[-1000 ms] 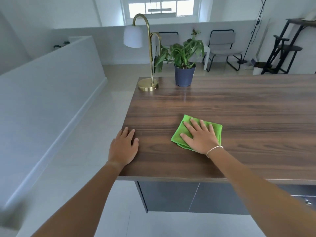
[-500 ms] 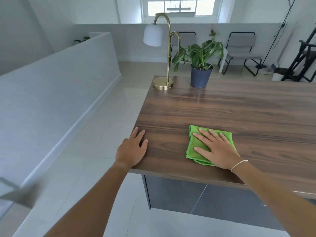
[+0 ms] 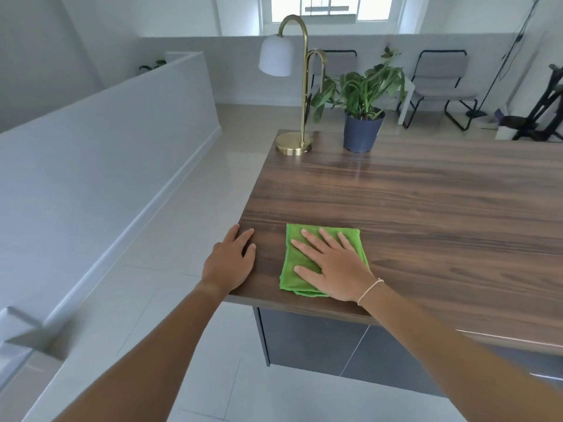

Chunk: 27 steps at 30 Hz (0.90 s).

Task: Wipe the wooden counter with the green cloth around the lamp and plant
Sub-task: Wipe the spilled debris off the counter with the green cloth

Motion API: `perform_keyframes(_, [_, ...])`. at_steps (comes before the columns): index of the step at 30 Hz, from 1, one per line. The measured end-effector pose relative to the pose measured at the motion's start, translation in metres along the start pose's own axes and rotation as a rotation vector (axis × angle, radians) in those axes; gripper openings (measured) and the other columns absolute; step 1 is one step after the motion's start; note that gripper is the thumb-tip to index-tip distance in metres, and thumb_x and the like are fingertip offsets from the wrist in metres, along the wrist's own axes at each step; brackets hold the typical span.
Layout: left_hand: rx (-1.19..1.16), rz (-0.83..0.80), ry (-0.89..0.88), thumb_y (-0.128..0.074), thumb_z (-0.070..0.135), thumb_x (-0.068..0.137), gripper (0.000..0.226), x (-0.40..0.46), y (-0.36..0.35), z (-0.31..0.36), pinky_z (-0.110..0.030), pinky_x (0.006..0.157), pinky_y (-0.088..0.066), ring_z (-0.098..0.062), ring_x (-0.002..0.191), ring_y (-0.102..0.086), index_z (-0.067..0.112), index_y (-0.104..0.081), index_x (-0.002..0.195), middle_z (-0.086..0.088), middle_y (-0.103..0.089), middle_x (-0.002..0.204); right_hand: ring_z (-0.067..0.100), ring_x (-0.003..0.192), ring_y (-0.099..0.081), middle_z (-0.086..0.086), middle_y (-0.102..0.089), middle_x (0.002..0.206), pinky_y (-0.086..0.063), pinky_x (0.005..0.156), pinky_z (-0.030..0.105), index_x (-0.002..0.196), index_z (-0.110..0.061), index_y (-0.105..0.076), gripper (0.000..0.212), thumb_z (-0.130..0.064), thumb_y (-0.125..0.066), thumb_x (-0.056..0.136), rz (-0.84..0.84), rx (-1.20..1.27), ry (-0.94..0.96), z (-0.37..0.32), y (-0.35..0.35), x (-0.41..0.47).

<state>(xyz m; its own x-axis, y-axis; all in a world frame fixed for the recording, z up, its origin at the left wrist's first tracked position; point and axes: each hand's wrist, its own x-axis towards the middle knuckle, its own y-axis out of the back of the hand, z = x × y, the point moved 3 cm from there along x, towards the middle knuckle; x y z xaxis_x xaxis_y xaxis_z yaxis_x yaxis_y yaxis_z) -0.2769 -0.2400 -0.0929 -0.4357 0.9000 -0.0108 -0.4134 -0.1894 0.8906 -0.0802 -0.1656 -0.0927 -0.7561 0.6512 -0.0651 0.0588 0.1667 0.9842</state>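
Flat on green cloth [image 3: 300, 263] — right hand [image 3: 338, 269].

Green cloth [image 3: 297, 263] (half under right hand [image 3: 336, 269])

Your left hand [image 3: 229, 263] lies palm down at the 9 o'clock side, fingers together and pointing toward 1 o'clock, forearm running back to 7 o'clock. Your right hand [image 3: 333, 264] is flat with fingers [image 3: 310, 239] spread toward 11 o'clock, a thin bracelet [image 3: 370, 290] on the wrist, forearm trailing to 4 o'clock.
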Motion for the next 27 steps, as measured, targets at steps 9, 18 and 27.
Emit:
perform_keyframes(9, [0.244,-0.033,-0.099,-0.03,0.042,0.095,0.049,0.038,-0.022,0.057,-0.052,0.116,-0.015,-0.035,0.143,-0.016,0.027,-0.033,0.142,-0.006,-0.021,0.157,0.011,0.148,0.002,-0.022,-0.002,0.158,0.008,0.117,0.036,0.144,-0.051,-0.006,0.088,-0.08,0.009,0.063,0.058,0.028,-0.179,0.086,0.009,-0.082])
perform_keyframes(18, [0.195,-0.071,-0.253,-0.033,0.039,0.096,0.05,0.048,-0.061,0.13,-0.047,0.117,-0.013,-0.032,0.144,-0.017,0.025,-0.032,0.144,-0.008,-0.02,0.157,0.013,0.148,-0.001,-0.018,-0.004,0.158,0.0,0.119,0.039,0.144,-0.05,-0.006,0.09,-0.083,0.001,0.06,0.083,0.016,-0.538,0.229,0.026,-0.17])
perform_keyframes(27, [0.199,-0.067,-0.229,-0.034,0.039,0.096,0.05,0.053,-0.076,0.155,-0.044,0.118,-0.011,-0.03,0.145,-0.017,0.024,-0.031,0.144,-0.007,-0.021,0.157,0.014,0.148,-0.003,-0.016,-0.004,0.159,-0.003,0.118,0.039,0.133,-0.055,0.005,0.071,-0.078,-0.001,0.065,0.048,-0.044,-0.533,0.317,0.037,-0.217])
